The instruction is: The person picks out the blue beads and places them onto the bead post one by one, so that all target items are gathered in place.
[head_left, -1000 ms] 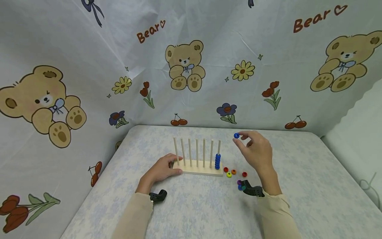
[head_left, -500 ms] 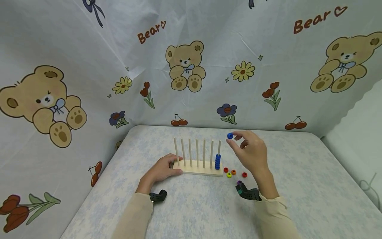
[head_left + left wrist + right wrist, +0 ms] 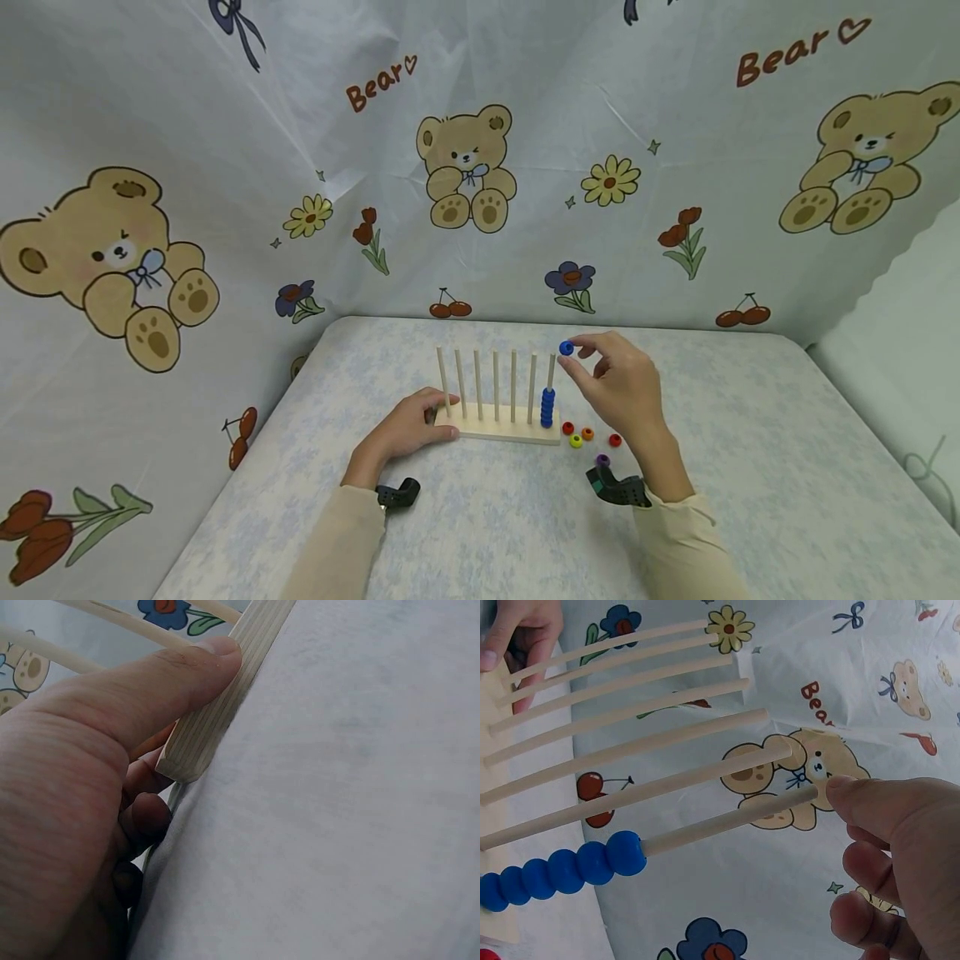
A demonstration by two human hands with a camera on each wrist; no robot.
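Note:
A wooden peg rack (image 3: 498, 428) stands on the table with a row of upright pegs. My left hand (image 3: 408, 425) grips the left end of its base, and the left wrist view shows the thumb along the edge of that base (image 3: 210, 724). Several blue beads (image 3: 592, 862) are stacked on the rightmost peg (image 3: 731, 821), whose upper part is bare. My right hand (image 3: 618, 383) pinches another blue bead (image 3: 566, 348) between thumb and forefinger, just right of that peg's tip. In the right wrist view the thumb hides this bead.
Right of the base lie loose beads: a red one (image 3: 567, 427), a yellow one (image 3: 576, 440), an orange one (image 3: 588, 433) and another red one (image 3: 615, 439). A purple bead (image 3: 603, 459) sits nearer, beside the right wrist camera (image 3: 618, 487). Behind the table hangs a bear-print cloth (image 3: 300, 125).
My right hand has moved left and slightly down with the blue bead, from well right of the rack to beside the rightmost peg's tip. The left hand has stayed on the base.

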